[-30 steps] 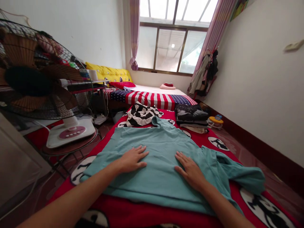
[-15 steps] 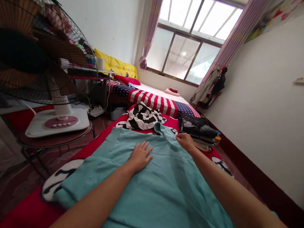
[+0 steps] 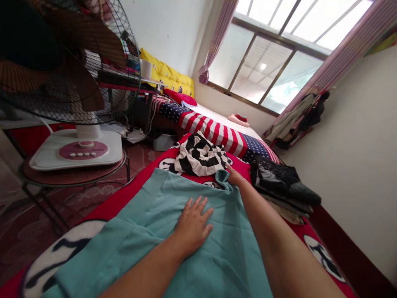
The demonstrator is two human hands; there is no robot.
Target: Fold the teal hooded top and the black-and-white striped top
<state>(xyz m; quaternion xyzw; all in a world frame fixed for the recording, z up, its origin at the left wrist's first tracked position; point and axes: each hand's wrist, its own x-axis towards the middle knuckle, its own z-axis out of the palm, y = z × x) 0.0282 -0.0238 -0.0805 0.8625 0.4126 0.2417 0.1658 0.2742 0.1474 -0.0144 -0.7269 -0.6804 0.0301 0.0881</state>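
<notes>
- The window (image 3: 263, 66) was the biggest thing I could see, high beyond a bed with striped and starred bedding (image 3: 217, 130).
- Nearer lay a red cover (image 3: 124, 203) with black-and-white figures on it, and the teal garment (image 3: 155, 207) was spread over that, its sleeve side towards the fan and its collar (image 3: 222, 178) at the far edge.
- That garment looked light, soft and limp, more likely to crease or sag than to slip away — nothing about it seemed fragile. I'd have taken it by the collar and shoulder, or with a broad pinch of both layers at an edge; one small pinch would have let the rest droop.
- A fan (image 3: 93, 93) stood on a round stool (image 3: 62, 180), well apart from the cloth.
- Beyond the garment, on the same cover, sat a pile of folded dark and pale clothes (image 3: 279, 184), and near the collar a rumpled black-and-white cloth (image 3: 201, 155).
- The left hand (image 3: 194, 225) lay flat on the garment, palm down, fingers spread wide, grasping nothing.
- The right hand (image 3: 235, 177) was stretched out to the collar, beside the black-and-white cloth — I couldn't tell whether its fingers were pinching fabric or merely touching it.
</notes>
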